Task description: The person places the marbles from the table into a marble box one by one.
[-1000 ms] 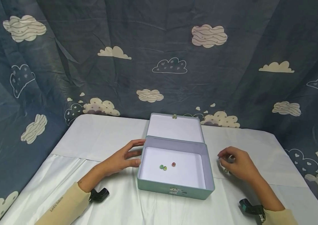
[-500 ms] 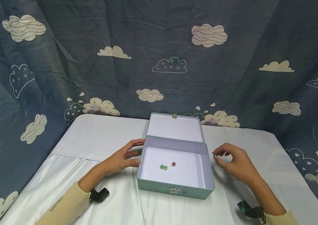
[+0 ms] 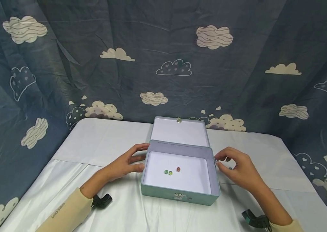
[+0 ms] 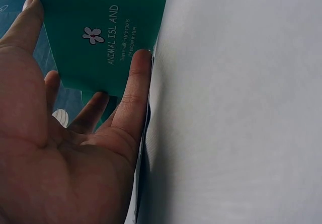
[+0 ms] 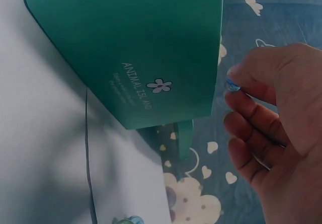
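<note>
A green tin box [image 3: 178, 196] lies with its lid [image 3: 181, 130] hinged back. Inside, a green marble [image 3: 166, 172] and a yellow-green marble [image 3: 170, 173] sit side by side, a red marble [image 3: 178, 169] a little apart. Fingers spread, my left hand [image 3: 124, 164] touches the box's left wall, which carries printed lettering [image 4: 113, 35] in the left wrist view. Between thumb and fingertip my right hand [image 3: 240, 167] pinches a blue glass marble [image 5: 232, 85], close to the rim of the box's right wall [image 5: 166, 48].
More marbles [image 5: 130, 220] lie on the white cloth right of the box, one marble [image 3: 230, 168] showing beneath my right hand. White cloth covers the table [image 3: 117, 206]. A dark curtain [image 3: 140, 77] with printed clouds hangs behind.
My right hand has risen from the cloth with the pinched marble and moved left to the box's right rim. My left hand has stayed in place.
</note>
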Motion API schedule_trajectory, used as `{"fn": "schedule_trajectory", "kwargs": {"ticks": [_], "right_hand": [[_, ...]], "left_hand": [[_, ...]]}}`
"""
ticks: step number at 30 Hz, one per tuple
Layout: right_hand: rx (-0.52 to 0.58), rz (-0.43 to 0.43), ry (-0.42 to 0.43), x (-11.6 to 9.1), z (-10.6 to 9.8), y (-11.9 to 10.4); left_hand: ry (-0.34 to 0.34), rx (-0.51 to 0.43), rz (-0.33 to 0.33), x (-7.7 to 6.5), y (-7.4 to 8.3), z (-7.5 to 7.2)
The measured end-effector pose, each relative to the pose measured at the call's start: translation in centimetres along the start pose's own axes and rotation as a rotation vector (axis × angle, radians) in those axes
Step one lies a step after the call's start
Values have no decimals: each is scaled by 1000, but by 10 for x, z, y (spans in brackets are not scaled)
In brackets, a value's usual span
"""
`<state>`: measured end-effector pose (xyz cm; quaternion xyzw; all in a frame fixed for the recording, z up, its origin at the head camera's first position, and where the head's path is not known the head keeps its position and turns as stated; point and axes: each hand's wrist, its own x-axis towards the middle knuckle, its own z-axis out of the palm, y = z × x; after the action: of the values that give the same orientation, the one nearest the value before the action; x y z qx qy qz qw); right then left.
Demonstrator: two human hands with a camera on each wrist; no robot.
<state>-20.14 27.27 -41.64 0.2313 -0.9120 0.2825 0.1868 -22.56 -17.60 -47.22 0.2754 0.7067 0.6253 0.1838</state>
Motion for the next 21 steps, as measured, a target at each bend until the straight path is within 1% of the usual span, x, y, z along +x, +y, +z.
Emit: {"fn": "schedule_trajectory", "kwargs": {"ticks": [7,21], "right_hand": [[23,-19,-32,-1,2,-1],[30,-47,-43,0,0,-1]], "left_hand": [[-5,-8,11,1,-1,0],[-4,-6,10,1,-2,-1]]}}
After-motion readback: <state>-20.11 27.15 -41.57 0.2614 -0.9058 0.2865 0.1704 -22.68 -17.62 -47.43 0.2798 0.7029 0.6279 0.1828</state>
